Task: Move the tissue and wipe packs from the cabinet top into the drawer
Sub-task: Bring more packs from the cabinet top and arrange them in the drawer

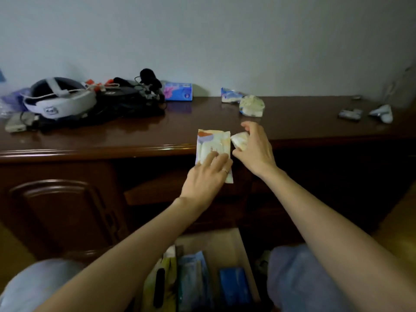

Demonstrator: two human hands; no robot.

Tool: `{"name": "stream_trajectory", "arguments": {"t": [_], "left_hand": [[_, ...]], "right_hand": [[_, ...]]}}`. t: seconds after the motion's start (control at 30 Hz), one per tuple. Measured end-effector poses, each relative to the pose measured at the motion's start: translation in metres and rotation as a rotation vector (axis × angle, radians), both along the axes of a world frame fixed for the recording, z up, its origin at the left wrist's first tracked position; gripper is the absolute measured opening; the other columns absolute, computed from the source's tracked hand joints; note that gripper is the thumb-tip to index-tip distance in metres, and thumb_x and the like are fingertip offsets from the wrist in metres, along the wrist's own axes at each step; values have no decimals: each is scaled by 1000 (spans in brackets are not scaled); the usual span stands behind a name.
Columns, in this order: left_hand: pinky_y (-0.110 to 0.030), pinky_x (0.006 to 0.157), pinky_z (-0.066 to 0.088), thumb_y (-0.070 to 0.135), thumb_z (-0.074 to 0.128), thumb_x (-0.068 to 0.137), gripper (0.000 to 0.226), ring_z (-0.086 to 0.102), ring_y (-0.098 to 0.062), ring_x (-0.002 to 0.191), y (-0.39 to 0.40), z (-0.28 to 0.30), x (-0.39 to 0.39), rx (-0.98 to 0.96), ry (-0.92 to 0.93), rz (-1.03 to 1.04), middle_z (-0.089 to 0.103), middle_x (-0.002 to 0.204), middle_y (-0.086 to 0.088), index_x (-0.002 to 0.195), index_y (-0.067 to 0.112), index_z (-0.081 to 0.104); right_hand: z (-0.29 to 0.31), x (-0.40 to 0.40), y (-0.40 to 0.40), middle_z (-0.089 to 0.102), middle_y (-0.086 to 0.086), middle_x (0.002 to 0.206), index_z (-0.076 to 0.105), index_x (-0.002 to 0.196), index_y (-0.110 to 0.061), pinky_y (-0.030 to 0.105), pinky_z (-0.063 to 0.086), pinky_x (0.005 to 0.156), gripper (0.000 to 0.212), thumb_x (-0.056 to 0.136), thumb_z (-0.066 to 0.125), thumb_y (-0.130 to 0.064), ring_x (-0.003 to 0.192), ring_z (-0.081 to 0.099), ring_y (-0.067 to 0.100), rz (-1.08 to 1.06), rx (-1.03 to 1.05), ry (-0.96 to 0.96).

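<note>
My left hand [208,174] grips a flat wipe pack [212,144] with an orange and purple print, held just past the front edge of the dark wooden cabinet top [126,136]. My right hand [254,147] closes on a small pale tissue pack [239,140] right beside it. Farther back on the top lie a blue and pink tissue pack [178,91], a blue and white pack [230,95] and a crumpled pale pack [251,105]. Below, between my knees, the open drawer [227,240] holds several blue and yellow packs.
A white headset [59,99] and a tangle of black cables and gear [132,97] fill the left of the cabinet top. Small grey and white devices [364,112] lie at the far right. A cabinet door [60,210] is at the lower left.
</note>
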State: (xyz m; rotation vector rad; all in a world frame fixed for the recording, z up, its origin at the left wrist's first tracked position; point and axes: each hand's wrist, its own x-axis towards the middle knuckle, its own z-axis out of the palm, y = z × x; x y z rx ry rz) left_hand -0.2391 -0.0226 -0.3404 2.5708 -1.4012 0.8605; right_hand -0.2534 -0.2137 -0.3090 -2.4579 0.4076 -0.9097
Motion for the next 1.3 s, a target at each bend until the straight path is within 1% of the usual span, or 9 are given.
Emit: {"name": "stream_trajectory", "arguments": {"t": [0.17, 0.37, 0.53, 0.63, 0.77, 0.93, 1.03, 1.2, 1.3], "left_hand": [[-46, 108, 47, 4, 63, 87, 67, 37, -30, 147, 59, -83, -31, -56, 54, -21, 44, 156, -9, 151, 13, 44], [-42, 93, 56, 9, 85, 68, 77, 54, -25, 134, 111, -194, -32, 15, 376, 145, 59, 144, -3, 140, 16, 59], [-43, 95, 57, 6, 53, 82, 61, 52, -26, 136, 156, -287, -22, 39, 536, 251, 59, 144, -4, 142, 14, 57], [-42, 95, 56, 4, 60, 81, 58, 54, -25, 135, 171, -316, -20, 16, 606, 287, 61, 141, -4, 138, 13, 61], [-39, 95, 56, 11, 45, 86, 53, 53, -25, 135, 178, -331, -11, -34, 605, 341, 61, 141, -4, 136, 13, 63], [-42, 102, 51, 7, 53, 90, 48, 49, -28, 139, 186, -348, -11, -78, 596, 412, 58, 145, -8, 137, 13, 63], [-45, 105, 49, 4, 62, 87, 56, 44, -29, 143, 190, -355, -14, -66, 631, 435, 53, 148, -11, 141, 15, 58], [-43, 102, 49, 1, 77, 70, 74, 44, -31, 141, 199, -355, -12, -61, 708, 527, 53, 148, -13, 140, 17, 58], [-42, 100, 51, 14, 83, 74, 70, 45, -31, 140, 203, -355, -10, -66, 731, 553, 53, 147, -13, 139, 17, 59]], "right_hand": [[-87, -40, 58, 62, -14, 118, 53, 132, -30, 12, 41, 80, 62, 75, 77, -19, 107, 54, 4, 25, 357, -156], [-221, -46, 89, 57, -9, 121, 59, 129, -26, 29, 51, 93, 47, 86, 75, -31, 112, 60, 14, -11, 775, 280], [-327, -25, 106, 62, 11, 121, 61, 133, -8, 42, 51, 104, 44, 89, 62, -5, 111, 60, 26, -71, 1188, 610], [-368, -6, 127, 71, 14, 107, 74, 112, -4, 38, 53, 97, 28, 87, 64, -3, 110, 66, 32, -62, 1191, 656], [-393, 29, 152, 73, 4, 108, 75, 118, -15, 21, 49, 72, 31, 87, 72, -12, 92, 66, 16, -43, 1121, 602], [-414, 69, 179, 71, 5, 120, 76, 111, -19, 22, 45, 73, 22, 93, 66, -27, 89, 62, 4, 80, 1094, 611], [-431, 77, 193, 59, 3, 142, 70, 126, -14, 21, 37, 96, 30, 98, 61, -21, 128, 55, 19, 217, 930, 709], [-439, 84, 196, 70, -3, 94, 76, 107, -13, 16, 41, 62, 25, 91, 73, -31, 96, 67, 19, 82, 937, 659], [-438, 89, 194, 71, -3, 97, 77, 107, -12, 14, 44, 66, 19, 88, 75, -18, 93, 65, 15, 20, 962, 605]]}}
